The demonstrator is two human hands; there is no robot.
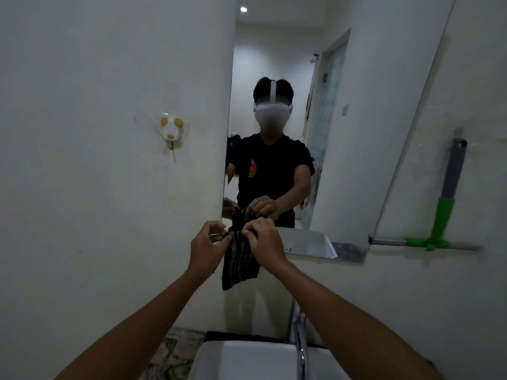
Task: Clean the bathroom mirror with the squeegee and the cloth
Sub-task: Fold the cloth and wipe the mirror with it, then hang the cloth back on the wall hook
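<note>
A dark striped cloth (239, 261) hangs from both my hands in front of the mirror's lower left corner. My left hand (207, 244) pinches its top left edge and my right hand (264, 241) pinches its top right edge. The mirror (356, 119) fills the wall ahead and reflects a person holding the same cloth. A squeegee (445, 204) with a grey and green handle leans upright against the wall at the right, its blade resting on a narrow ledge beside the mirror's lower right corner. Neither hand touches it.
A white sink (263, 360) with a chrome faucet (300, 344) sits directly below my arms. A small dog-shaped wall hook (171, 130) is stuck to the wall at the left. A patterned countertop (175, 349) lies left of the sink.
</note>
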